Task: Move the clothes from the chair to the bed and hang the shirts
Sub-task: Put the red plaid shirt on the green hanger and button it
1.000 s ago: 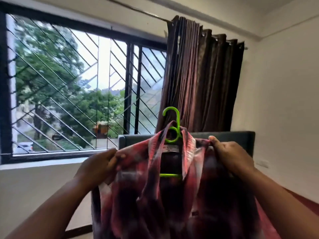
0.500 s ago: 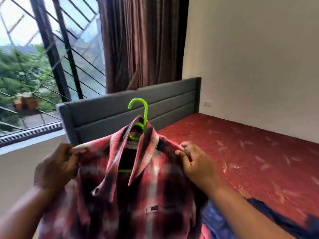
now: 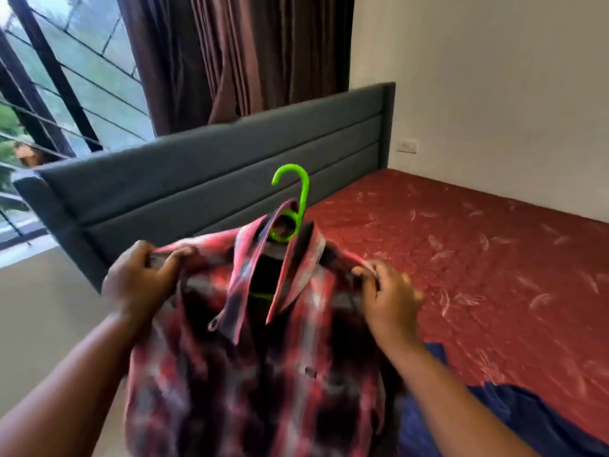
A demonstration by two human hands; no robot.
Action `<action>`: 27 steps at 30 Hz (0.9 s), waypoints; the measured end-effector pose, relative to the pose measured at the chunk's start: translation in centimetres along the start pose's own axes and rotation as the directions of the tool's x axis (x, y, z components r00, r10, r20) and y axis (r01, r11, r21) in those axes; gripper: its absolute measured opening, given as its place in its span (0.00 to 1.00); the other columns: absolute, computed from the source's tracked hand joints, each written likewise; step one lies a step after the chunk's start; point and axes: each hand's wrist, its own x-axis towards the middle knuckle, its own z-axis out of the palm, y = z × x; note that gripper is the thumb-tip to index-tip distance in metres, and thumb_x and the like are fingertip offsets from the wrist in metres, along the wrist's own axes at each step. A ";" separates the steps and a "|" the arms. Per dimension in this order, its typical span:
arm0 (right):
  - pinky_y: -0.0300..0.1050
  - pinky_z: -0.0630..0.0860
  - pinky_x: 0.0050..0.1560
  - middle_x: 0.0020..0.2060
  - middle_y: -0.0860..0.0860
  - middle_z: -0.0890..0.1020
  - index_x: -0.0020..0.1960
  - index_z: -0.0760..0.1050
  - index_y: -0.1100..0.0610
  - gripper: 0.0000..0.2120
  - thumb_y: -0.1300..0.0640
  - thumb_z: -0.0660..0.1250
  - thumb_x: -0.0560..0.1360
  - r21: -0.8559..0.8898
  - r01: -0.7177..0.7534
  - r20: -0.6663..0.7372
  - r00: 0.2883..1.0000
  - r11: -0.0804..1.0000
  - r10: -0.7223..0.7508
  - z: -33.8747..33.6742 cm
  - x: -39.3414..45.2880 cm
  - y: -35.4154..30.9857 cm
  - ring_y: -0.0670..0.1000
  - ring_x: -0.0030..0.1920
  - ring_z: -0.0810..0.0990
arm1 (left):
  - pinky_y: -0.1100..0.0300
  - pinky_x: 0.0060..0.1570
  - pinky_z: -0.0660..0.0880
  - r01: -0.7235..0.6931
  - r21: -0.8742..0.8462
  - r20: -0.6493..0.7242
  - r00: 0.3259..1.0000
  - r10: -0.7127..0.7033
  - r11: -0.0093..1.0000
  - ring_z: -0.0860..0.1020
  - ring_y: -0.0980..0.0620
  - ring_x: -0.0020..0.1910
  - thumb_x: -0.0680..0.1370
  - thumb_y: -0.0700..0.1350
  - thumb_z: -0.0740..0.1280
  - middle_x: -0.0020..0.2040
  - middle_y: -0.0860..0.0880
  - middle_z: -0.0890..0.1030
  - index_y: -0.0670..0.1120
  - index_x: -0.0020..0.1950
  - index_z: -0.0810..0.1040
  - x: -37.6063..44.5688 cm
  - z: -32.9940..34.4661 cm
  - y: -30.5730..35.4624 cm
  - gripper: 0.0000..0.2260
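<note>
- Right now a red plaid shirt (image 3: 250,357) hangs on a green hanger (image 3: 291,206), held up in front of the bed (image 3: 478,275) at its near edge, below the headboard.
- Gripping the shirt's shoulder on its own side, the left hand (image 3: 138,282) has its fingers curled over the fabric and its thumb pressed along the shoulder seam.
- On the other shoulder, the right hand (image 3: 389,301) pinches the cloth between thumb and curled fingers.
- Only the hanger's hook and a loop beneath it rise clear of the open collar; a thin green bar shows lower down inside the neck opening, and the rest is hidden by the shirt.
- Both collar flaps stand up and fall forward, and the front of the shirt drops out of view below; the fabric is blurred.
- Behind the shirt the bed carries a red patterned cover, with a grey padded headboard (image 3: 214,179) at its head.
- Beside the shirt, to its right at the bed's near edge, lies a dark blue cloth (image 3: 527,420).
- Above the headboard hang brown curtains (image 3: 237,54), and a barred window (image 3: 59,87) sits to their left.
- A white wall socket (image 3: 407,146) is on the wall just beside the headboard's right end.
</note>
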 end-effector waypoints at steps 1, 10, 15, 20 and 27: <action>0.56 0.72 0.45 0.45 0.50 0.84 0.50 0.80 0.50 0.20 0.43 0.53 0.75 0.014 0.004 0.002 1.000 1.000 -0.004 0.5 2.1 1.0 0.62 0.46 0.79 | 0.52 0.37 0.68 -0.011 -0.006 0.008 1.000 0.011 1.000 0.73 0.44 0.37 0.70 0.62 0.69 0.34 0.47 0.74 0.47 0.37 0.70 1.1 1.5 0.9 0.20; 0.53 0.75 0.43 0.41 0.50 0.82 0.52 0.80 0.49 0.13 0.44 0.63 0.74 0.176 -0.126 0.089 0.990 0.976 0.112 2.7 8.9 8.5 0.59 0.44 0.79 | 0.54 0.38 0.70 -0.044 -0.072 0.129 0.990 0.053 0.996 0.76 0.45 0.38 0.70 0.63 0.72 0.34 0.47 0.78 0.46 0.37 0.72 7.2 12.1 5.1 0.22; 0.38 0.71 0.30 0.29 0.41 0.80 0.43 0.78 0.45 0.08 0.58 0.68 0.77 0.185 -0.373 0.298 0.903 0.909 0.310 5.3 10.7 12.6 0.40 0.28 0.75 | 0.52 0.39 0.73 -0.103 -0.107 0.246 0.961 0.127 0.989 0.78 0.44 0.38 0.67 0.70 0.68 0.34 0.47 0.79 0.46 0.36 0.71 10.1 20.1 4.6 0.26; 0.42 0.64 0.28 0.26 0.45 0.77 0.44 0.78 0.54 0.04 0.58 0.68 0.77 0.029 -0.500 0.336 0.820 0.865 0.463 9.8 15.4 17.4 0.44 0.27 0.72 | 0.54 0.36 0.71 -0.130 -0.104 0.447 0.880 0.163 0.986 0.77 0.43 0.37 0.68 0.70 0.68 0.33 0.47 0.77 0.44 0.36 0.71 14.4 30.8 4.5 0.29; 0.63 0.59 0.69 0.71 0.65 0.65 0.77 0.52 0.57 0.43 0.41 0.69 0.73 -0.639 -0.430 0.155 0.740 0.638 0.654 19.0 20.3 24.9 0.63 0.73 0.62 | 0.50 0.62 0.71 -0.001 0.046 0.784 0.620 -0.035 0.999 0.75 0.40 0.63 0.76 0.63 0.66 0.65 0.38 0.75 0.42 0.64 0.74 17.3 48.1 5.2 0.28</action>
